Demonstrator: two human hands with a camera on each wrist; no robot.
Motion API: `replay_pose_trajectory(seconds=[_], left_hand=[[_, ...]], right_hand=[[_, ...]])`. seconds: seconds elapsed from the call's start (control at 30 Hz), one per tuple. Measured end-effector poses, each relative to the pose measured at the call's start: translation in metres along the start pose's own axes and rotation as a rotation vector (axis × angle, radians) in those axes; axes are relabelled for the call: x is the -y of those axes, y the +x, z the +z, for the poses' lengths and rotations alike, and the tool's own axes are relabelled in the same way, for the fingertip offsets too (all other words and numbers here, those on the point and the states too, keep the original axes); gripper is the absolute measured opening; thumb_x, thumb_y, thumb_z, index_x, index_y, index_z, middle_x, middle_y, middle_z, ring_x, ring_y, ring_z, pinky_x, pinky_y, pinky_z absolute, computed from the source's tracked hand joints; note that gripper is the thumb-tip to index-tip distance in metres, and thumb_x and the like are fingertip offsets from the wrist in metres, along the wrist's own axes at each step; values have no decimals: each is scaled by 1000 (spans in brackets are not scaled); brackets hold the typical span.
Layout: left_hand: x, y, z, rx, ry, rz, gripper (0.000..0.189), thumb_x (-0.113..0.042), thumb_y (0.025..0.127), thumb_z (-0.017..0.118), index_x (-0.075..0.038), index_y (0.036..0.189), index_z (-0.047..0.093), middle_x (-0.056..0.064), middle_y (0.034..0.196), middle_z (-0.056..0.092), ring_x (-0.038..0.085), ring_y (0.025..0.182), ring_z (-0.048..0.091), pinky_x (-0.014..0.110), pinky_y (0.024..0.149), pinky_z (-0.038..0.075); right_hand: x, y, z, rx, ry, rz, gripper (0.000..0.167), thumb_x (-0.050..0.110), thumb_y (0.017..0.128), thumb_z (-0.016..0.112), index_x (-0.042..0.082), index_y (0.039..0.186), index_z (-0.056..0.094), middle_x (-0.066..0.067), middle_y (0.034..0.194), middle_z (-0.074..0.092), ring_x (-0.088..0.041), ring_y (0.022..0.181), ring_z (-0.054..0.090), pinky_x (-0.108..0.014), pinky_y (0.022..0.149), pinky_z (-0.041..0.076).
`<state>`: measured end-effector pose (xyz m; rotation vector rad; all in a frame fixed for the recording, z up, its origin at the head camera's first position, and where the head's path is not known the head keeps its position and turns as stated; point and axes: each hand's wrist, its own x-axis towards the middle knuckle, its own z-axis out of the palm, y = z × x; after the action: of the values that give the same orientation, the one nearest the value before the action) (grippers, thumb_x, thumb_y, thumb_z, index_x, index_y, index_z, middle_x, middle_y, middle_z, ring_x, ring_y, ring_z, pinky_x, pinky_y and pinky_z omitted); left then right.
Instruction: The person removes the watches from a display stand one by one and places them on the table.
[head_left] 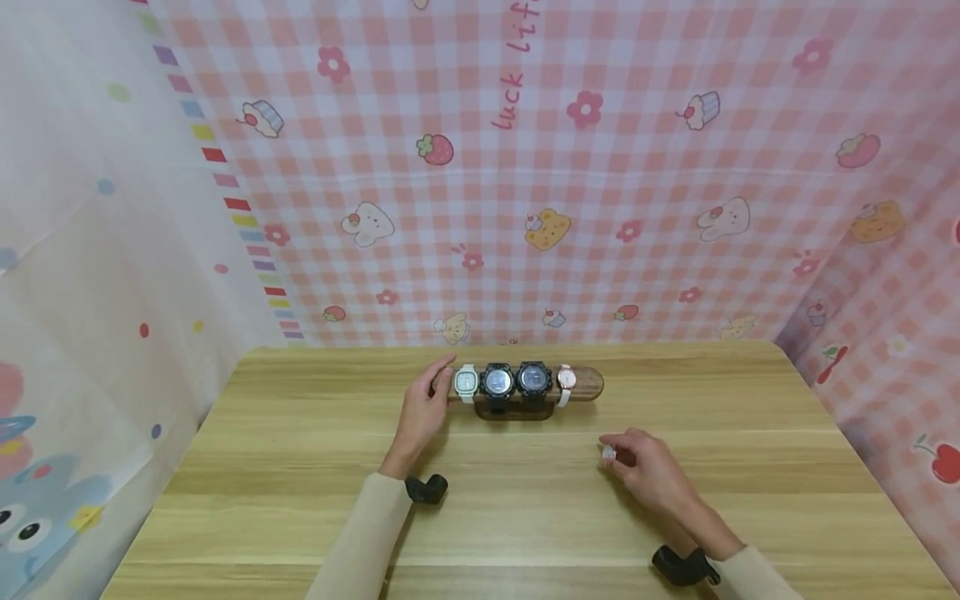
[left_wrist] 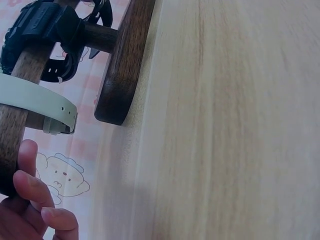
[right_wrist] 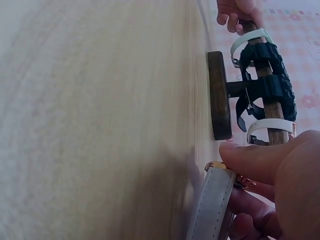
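Observation:
A dark wooden watch stand (head_left: 590, 384) stands toward the back of the table, and my left hand (head_left: 422, 410) grips the left end of its bar. On that bar, from left to right, are a pale green square watch (head_left: 466, 381), two chunky black watches (head_left: 497, 382) and a slim watch (head_left: 566, 379) with a white strap and pink-gold case. My right hand (head_left: 651, 469), in front of the bar's right end, pinches another small watch (head_left: 608, 452). The right wrist view shows its white stitched strap (right_wrist: 212, 202) and gold-coloured metal fittings between thumb and fingers.
The light wood-grain table (head_left: 525, 517) spreads out around both hands. A pink checked cloth (head_left: 480, 208) hangs behind its back edge, with more cloth at the left and right sides. Each wrist carries a black mount (head_left: 426, 489).

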<state>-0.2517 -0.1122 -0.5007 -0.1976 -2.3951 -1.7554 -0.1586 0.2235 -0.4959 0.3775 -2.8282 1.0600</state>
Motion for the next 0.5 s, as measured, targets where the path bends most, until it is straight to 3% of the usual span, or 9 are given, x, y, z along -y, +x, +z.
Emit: replay_pose_trajectory(seconds=[0.27, 0.5], left_hand=[[-2, -1, 0, -13, 27, 0, 34, -29, 106, 49, -20, 136, 61, 8, 86, 60, 39, 78, 63, 25, 64, 52], [-2, 0, 1, -15, 29, -3, 37, -29, 106, 49, -13, 137, 60, 9, 86, 59, 41, 79, 63, 24, 63, 52]], right_hand=[[0, 0, 1, 6, -39, -23, 28, 6, 82, 79, 0, 108, 74, 4, 78, 59, -10, 74, 48, -26, 66, 41], [-2, 1, 1, 19, -41, -32, 30, 7, 82, 79, 0, 110, 74, 5, 78, 58, -11, 75, 48, -26, 67, 41]])
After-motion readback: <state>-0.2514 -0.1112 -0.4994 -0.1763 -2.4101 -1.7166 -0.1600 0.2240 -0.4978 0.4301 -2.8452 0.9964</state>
